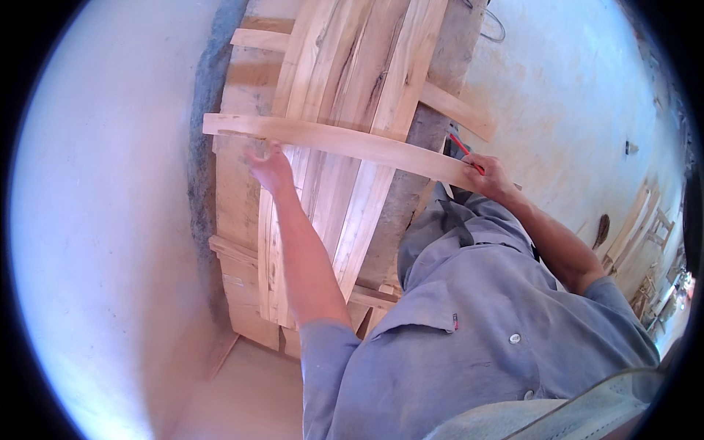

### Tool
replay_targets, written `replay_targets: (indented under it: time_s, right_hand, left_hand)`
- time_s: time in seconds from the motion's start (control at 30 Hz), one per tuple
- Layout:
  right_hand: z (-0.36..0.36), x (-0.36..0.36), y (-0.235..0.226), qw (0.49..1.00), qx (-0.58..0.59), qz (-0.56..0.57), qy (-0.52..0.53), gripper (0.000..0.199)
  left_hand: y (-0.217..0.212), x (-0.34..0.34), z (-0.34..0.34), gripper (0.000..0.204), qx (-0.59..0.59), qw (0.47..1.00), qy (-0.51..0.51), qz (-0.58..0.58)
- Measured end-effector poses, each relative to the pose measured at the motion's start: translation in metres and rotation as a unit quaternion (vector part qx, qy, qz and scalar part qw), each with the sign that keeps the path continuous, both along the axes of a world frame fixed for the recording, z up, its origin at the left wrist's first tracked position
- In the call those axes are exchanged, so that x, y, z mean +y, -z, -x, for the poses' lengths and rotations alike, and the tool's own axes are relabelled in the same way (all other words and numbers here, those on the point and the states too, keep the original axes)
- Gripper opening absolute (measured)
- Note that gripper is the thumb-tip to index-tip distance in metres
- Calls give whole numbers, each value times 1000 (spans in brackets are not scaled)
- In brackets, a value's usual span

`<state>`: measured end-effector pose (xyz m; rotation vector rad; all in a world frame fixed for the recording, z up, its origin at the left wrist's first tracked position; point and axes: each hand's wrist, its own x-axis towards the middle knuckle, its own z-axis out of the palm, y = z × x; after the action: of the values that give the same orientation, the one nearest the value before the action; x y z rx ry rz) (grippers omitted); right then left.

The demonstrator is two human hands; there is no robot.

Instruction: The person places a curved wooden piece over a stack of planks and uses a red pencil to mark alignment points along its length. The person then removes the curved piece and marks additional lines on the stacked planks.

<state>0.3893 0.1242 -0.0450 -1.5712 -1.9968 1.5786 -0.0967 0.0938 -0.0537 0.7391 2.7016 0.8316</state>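
Whitewashed plaster wall [110, 191] rises on the left, running close beside a pale, rough-topped counter [238, 172]. Along the counter we record several long, straight, light-brown wooden planks [352, 73] laid side by side, their length running from near to far. Short pale wooden crosspieces [456, 110] jut out from the stack at its sides.

Position of interest: one long, flat, pale wooden strip [330, 138] lies across the planks, its long axis slanting from far left to near right. We read its bowed look as at least partly lens bend. Whether it rests on the planks or is held just above them, we cannot tell.

Our right hand [490, 178] is closed round the strip's near right end, pinching a thin red stick-shaped tool [467, 155] there as well. Our left hand [273, 170] is at the near edge of the strip, towards its left end, fingers spread and blurred; contact with the edge is uncertain. From the left hand, then, the strip is immediately on the far side, most of its length extending rightward to the other hand, which alone clearly grips it.
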Motion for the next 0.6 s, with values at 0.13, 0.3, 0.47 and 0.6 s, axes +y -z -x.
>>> replay_targets:
  time_s: [0.13, 0.3, 0.47, 0.6]
  right_hand:
    - [2, 0, -3, 1000, -5, -18, -6, 24]
    - [9, -1, -4, 1000, -16, -16, 6, 24]
    - [18, -2, -13, 999, -11, -31, 13, 22]
    - [19, -7, -6, 998, -12, -58, 13, 20]
  left_hand:
    - [12, 32, 30, 84, -125, 980, -138, -70]
    - [15, 40, 51, 79, -280, 933, -173, -144]
    - [10, 58, 47, 70, -317, 914, -205, -150]
    - [7, 59, 43, 69, -314, 910, -208, -174]
